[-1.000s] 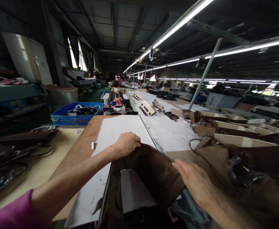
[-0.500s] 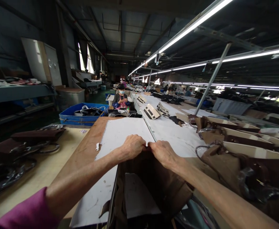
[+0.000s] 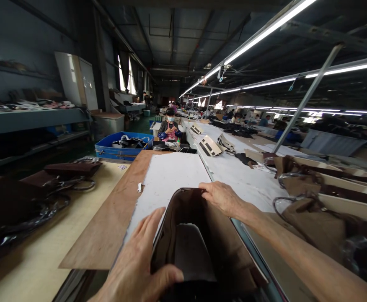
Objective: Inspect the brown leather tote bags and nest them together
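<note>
An open-topped dark brown bag stands before me, with a pale panel visible inside it. My right hand pinches the rim at the bag's far right corner, thumb and fingers closed over the edge. At the near left side is my left hand, its fingers stretched out and its thumb apart, reaching over the bag's left edge. Whether the left palm touches the bag's wall I cannot tell. The bag's base is hidden by its walls and by the bottom of the view.
White sheeting lies over a brown board. More brown bags line the right side; others lie at left. Beyond are a blue bin, a seated co-worker, and cream pieces with black strips. A slanted metal post rises at right.
My left hand has let go of the far rim and moved back to the bag's near left side, its fingers opening. My right hand stays on the rim. The bag's mouth now shows wider.
</note>
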